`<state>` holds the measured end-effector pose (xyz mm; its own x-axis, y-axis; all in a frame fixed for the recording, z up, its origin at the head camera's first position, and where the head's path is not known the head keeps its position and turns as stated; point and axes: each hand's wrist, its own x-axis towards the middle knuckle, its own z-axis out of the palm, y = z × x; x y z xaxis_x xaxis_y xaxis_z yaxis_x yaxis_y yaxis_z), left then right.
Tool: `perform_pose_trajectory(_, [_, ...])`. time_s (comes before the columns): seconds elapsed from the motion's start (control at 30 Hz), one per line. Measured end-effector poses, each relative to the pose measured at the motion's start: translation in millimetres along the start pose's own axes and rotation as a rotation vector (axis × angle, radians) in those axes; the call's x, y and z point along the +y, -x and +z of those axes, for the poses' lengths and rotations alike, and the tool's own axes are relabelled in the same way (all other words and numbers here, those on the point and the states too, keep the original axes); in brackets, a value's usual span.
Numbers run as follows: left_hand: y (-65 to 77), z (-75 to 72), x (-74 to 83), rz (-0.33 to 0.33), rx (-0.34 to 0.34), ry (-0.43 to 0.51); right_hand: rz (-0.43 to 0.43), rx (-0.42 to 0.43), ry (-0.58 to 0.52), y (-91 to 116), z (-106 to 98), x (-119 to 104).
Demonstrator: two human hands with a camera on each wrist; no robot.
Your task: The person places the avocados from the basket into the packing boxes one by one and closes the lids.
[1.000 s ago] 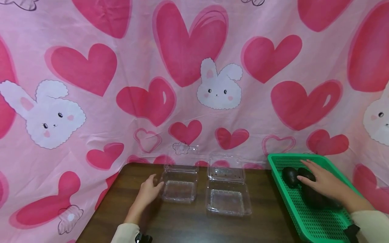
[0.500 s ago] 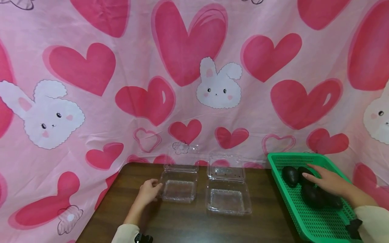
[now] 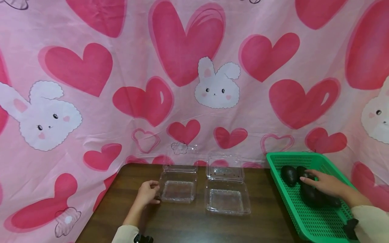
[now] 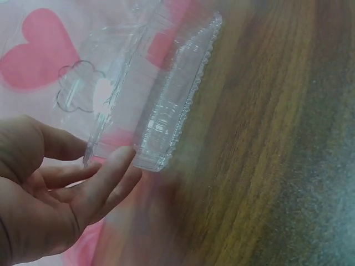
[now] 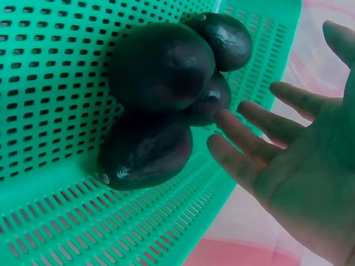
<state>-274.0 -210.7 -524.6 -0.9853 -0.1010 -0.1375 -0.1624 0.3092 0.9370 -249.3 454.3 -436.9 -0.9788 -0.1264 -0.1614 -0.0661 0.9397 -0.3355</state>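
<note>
My left hand [image 3: 147, 194] is at the left edge of a clear plastic clamshell container [image 3: 177, 185] whose lid stands open. In the left wrist view, thumb and fingers lie on either side of the container's rim [image 4: 102, 124] at a corner, pinching it lightly. A second clear clamshell [image 3: 228, 197], also with its lid up, stands to its right. My right hand [image 3: 326, 184] reaches over several dark, glossy avocados [image 3: 289, 175] in a green plastic basket [image 3: 322, 227]. In the right wrist view its fingers are spread and nearly straight, tips close beside an avocado [image 5: 211, 100].
The dark wooden table [image 3: 188, 226] carries both clamshells and the basket. A pink cloth with hearts and rabbits [image 3: 217, 91] hangs directly behind and at the sides, and the raised lids stand close to it.
My left fingers have drawn in from a wider spread to the container's edge. My right hand first slid slightly right, uncovering more of the avocados, and still hovers over them.
</note>
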Motion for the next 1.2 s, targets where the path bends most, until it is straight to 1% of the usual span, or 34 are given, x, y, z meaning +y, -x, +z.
perform_pose_trajectory(0.17, [-0.8, 0.5, -3.3, -0.012, -0.002, 0.055, 0.035, -0.088, -0.031, -2, 3, 0])
perform_pose_trajectory(0.23, [-0.9, 0.7, -3.8, -0.009, 0.0, 0.07, 0.033, -0.102, -0.036, -2, 5, 1])
perform_pose_trajectory(0.4, [-0.4, 1.1, -3.4, 0.012, 0.016, 0.078, 0.011, -0.092, -0.022, -4, 11, 4])
perform_pose_trajectory(0.57, [-0.1, 1.4, -1.9, 0.01, 0.035, 0.087, -0.003, -0.088, -0.001, -6, 14, 4])
perform_pose_trajectory(0.83, [0.9, 1.8, 0.0, 0.01, 0.034, 0.098, -0.01, -0.083, 0.021, -10, 17, 3])
perform_pose_trajectory(1.0, [0.1, 2.5, -0.1, 0.008, 0.028, 0.119, 0.002, -0.076, 0.026, -12, 19, 1])
perform_pose_trajectory(1.2, [1.2, 3.3, 0.0, -0.006, 0.036, 0.123, 0.02, -0.111, 0.015, -13, 21, -1])
